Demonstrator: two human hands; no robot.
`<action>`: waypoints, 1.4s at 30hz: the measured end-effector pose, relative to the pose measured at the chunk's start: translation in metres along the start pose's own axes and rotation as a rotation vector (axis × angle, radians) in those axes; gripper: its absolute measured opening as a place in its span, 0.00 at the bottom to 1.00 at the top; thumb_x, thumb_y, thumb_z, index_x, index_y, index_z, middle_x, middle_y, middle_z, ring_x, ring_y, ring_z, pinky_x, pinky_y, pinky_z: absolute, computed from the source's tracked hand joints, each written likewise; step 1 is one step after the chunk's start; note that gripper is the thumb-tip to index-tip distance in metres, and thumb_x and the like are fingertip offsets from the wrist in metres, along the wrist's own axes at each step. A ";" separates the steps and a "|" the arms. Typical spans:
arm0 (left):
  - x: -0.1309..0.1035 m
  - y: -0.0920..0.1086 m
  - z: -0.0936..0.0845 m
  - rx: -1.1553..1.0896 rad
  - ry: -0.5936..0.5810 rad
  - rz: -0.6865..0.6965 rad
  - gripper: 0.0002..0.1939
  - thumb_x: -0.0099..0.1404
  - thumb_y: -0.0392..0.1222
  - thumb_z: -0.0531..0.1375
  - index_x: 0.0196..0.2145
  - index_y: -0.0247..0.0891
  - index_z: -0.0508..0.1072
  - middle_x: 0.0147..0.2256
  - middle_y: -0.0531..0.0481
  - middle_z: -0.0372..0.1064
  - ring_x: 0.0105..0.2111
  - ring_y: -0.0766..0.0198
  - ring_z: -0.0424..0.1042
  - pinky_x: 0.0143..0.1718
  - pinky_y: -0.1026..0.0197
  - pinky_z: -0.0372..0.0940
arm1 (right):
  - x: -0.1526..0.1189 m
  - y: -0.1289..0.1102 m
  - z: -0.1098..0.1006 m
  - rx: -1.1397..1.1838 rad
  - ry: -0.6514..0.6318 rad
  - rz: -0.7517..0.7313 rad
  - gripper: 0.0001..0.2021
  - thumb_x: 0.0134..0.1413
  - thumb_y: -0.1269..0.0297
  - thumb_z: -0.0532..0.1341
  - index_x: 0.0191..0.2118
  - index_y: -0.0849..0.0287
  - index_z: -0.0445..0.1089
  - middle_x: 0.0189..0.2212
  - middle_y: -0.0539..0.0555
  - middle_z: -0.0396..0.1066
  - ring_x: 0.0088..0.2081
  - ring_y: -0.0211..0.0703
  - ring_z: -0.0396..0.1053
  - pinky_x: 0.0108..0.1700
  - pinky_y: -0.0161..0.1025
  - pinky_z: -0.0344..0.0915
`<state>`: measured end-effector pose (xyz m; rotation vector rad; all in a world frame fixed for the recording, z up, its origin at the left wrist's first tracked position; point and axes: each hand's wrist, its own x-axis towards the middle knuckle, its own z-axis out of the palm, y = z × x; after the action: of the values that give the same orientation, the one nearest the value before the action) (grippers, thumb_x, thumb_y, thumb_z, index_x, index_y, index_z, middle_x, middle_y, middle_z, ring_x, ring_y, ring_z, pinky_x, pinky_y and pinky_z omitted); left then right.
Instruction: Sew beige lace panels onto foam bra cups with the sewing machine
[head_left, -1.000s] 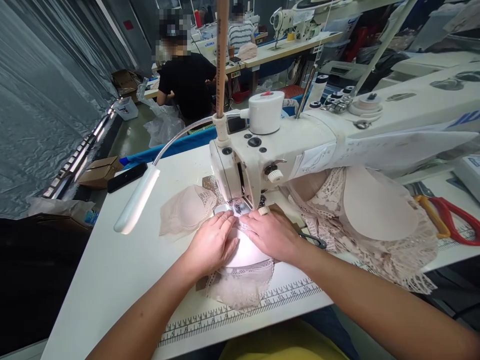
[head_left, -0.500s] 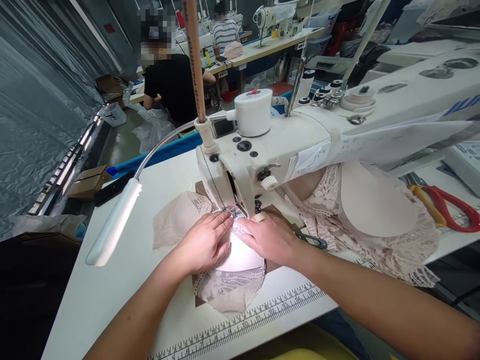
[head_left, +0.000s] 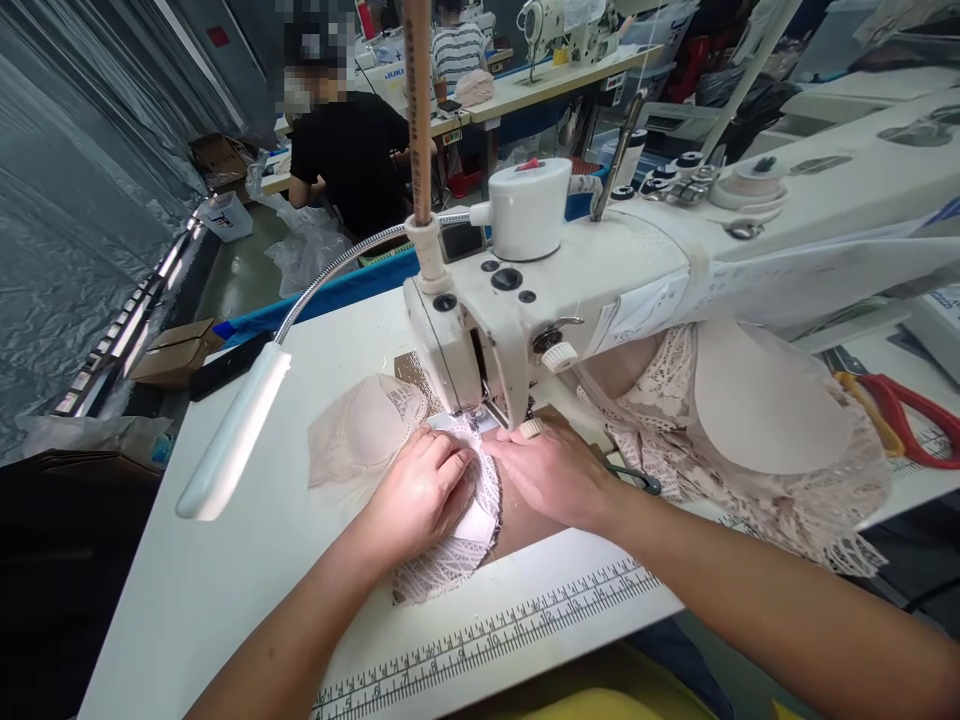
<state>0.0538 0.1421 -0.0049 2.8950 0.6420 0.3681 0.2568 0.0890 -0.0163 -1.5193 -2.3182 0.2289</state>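
- While the left hand [head_left: 427, 485] lies palm down on the lace-trimmed piece [head_left: 474, 527], its fingers are drawn close together and point toward the needle area; its underside is hidden, so whether it pinches the cloth cannot be told.
- The right hand [head_left: 551, 470] is palm down on the other side, fingers narrow and forward, index tip at the edge of the piece; whether finger and thumb close on the cloth cannot be told.
- The lace-trimmed piece is located under the presser foot [head_left: 474, 422] at its far end, its near end lying toward the ruler scale [head_left: 487, 655] on the white table [head_left: 187, 590].
- A brown patch [head_left: 525, 520] shows on the table beside the curved edge of the piece, partly beneath the right hand.
- The sewing machine [head_left: 510, 330] stands over both sets of fingertips.
- A lit lamp [head_left: 236, 435] on a flexible neck hangs to the left of the machine.
- A pale cup piece [head_left: 367, 425] lies just beyond the left hand.
- Beside the right wrist is a dark tool [head_left: 637, 480]; further right are a heap of lace and cups [head_left: 765, 410] and red-and-yellow-handled scissors [head_left: 911, 420].
- A co-worker in black [head_left: 349, 155] sits beyond the table.
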 end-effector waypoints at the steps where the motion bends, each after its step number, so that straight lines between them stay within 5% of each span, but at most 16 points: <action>1: -0.001 0.000 0.001 0.004 0.003 0.001 0.12 0.67 0.37 0.51 0.46 0.35 0.70 0.37 0.40 0.68 0.38 0.55 0.67 0.43 0.48 0.64 | 0.000 0.000 0.000 0.002 -0.003 -0.022 0.14 0.58 0.75 0.50 0.38 0.60 0.72 0.29 0.54 0.68 0.31 0.40 0.60 0.31 0.37 0.49; 8: -0.003 -0.002 0.001 -0.017 0.015 0.004 0.12 0.66 0.37 0.53 0.46 0.33 0.68 0.39 0.39 0.67 0.39 0.55 0.65 0.44 0.49 0.65 | -0.001 0.001 0.003 -0.027 -0.039 -0.071 0.13 0.58 0.74 0.51 0.40 0.59 0.73 0.29 0.53 0.66 0.29 0.40 0.56 0.30 0.38 0.46; 18: -0.003 -0.005 0.004 -0.045 0.036 -0.021 0.12 0.66 0.37 0.53 0.46 0.34 0.68 0.40 0.40 0.67 0.41 0.54 0.65 0.44 0.50 0.65 | -0.001 0.000 0.005 -0.018 0.072 -0.074 0.13 0.57 0.76 0.51 0.38 0.61 0.74 0.25 0.52 0.66 0.26 0.39 0.56 0.29 0.37 0.48; 26: 0.002 -0.001 0.009 -0.066 0.106 -0.136 0.08 0.66 0.41 0.55 0.37 0.35 0.71 0.35 0.42 0.67 0.38 0.56 0.65 0.38 0.54 0.67 | 0.001 0.002 0.007 0.052 0.216 0.014 0.12 0.55 0.74 0.54 0.36 0.59 0.75 0.26 0.53 0.71 0.30 0.41 0.64 0.33 0.36 0.56; 33: 0.006 -0.005 0.023 -0.053 0.188 -0.195 0.10 0.68 0.36 0.51 0.31 0.36 0.69 0.30 0.45 0.66 0.34 0.59 0.64 0.35 0.56 0.65 | 0.003 -0.001 0.007 0.099 0.197 0.040 0.10 0.56 0.74 0.55 0.31 0.59 0.73 0.25 0.51 0.70 0.27 0.38 0.62 0.30 0.35 0.53; 42: 0.005 -0.006 0.015 -0.308 0.197 -0.290 0.08 0.67 0.35 0.52 0.31 0.37 0.67 0.33 0.45 0.67 0.36 0.59 0.66 0.38 0.56 0.65 | 0.007 -0.003 0.004 0.062 0.080 0.025 0.11 0.56 0.72 0.56 0.24 0.59 0.71 0.23 0.49 0.68 0.25 0.35 0.59 0.28 0.34 0.50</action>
<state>0.0604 0.1481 -0.0197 2.4509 0.9296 0.6523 0.2498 0.0945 -0.0173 -1.5007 -2.2109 0.2404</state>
